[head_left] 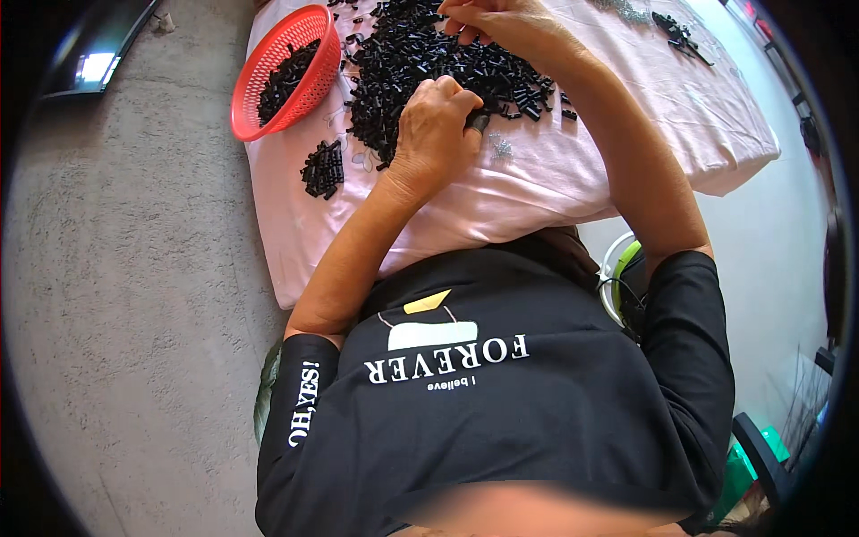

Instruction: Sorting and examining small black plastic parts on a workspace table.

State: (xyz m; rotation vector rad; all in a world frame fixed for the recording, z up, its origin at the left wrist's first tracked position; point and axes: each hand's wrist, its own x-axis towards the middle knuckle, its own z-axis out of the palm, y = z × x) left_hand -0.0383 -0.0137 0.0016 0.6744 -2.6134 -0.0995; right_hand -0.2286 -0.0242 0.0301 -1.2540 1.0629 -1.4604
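A: Right, from the head view, where do the hands sit?

B: Both are over the pile of small black plastic pieces (438, 63) spread on the pink cloth (555, 179). The left hand (434, 130) is curled closed, thumb and forefinger pinching one black piece at the pile's near edge. The right hand (501, 22) rests at the far side, fingers bent down into the pieces; I cannot tell whether it grips anything.

A: And around them?

B: A red mesh basket (268, 80), partly filled with the same black pieces, tilts at the cloth's left corner. A small separate cluster of pieces (323, 168) lies just below it.

A: Any advice on handling?

B: I'd judge light fingertip pinches work best, lifting one piece cleanly without scattering its neighbours.
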